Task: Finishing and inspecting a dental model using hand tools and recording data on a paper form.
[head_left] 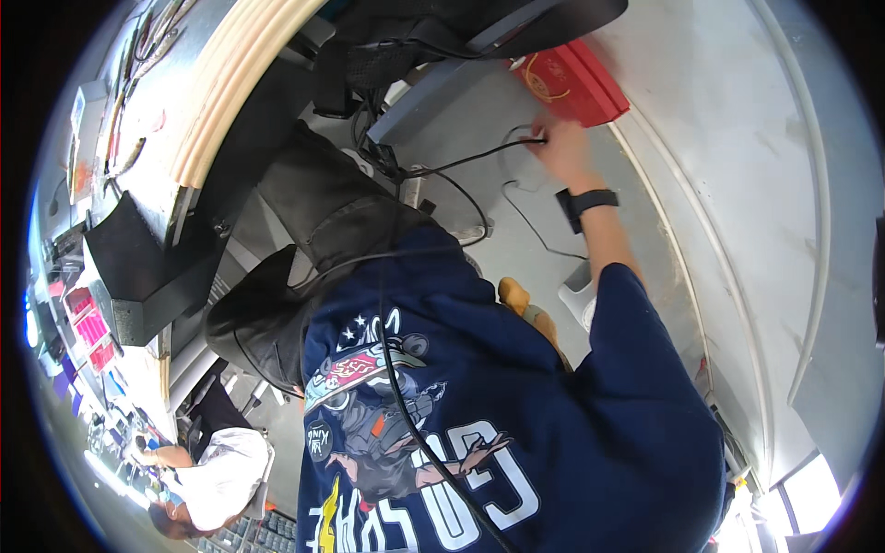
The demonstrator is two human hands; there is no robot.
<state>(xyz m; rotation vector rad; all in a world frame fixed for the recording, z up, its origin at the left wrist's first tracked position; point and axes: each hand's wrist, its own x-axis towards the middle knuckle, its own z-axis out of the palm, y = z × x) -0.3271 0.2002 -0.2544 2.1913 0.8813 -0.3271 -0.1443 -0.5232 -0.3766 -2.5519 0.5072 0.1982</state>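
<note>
My right hand (564, 155), with a black watch strap on its wrist, reaches to the far right over the grey floor. Its fingers are smeared by motion but bent around the end of a black cable (479, 155). From there the cable runs left to a tangle of dark cables (392, 170) by my legs. Just beyond the fingers stands a red box or bag (581, 83) with a gold-coloured cord. A thinner dark wire (530, 226) lies on the floor below the hand. Another black cable (396, 378) hangs across my navy shirt. My left hand does not show.
On the left is a workbench with a pale layered edge (217, 101) and a black angular tray (147, 267). A person in a white top (230, 475) sits at lower left. A grey-white wall (737, 147) curves along the right. Tan rounded objects (516, 300) lie near my side.
</note>
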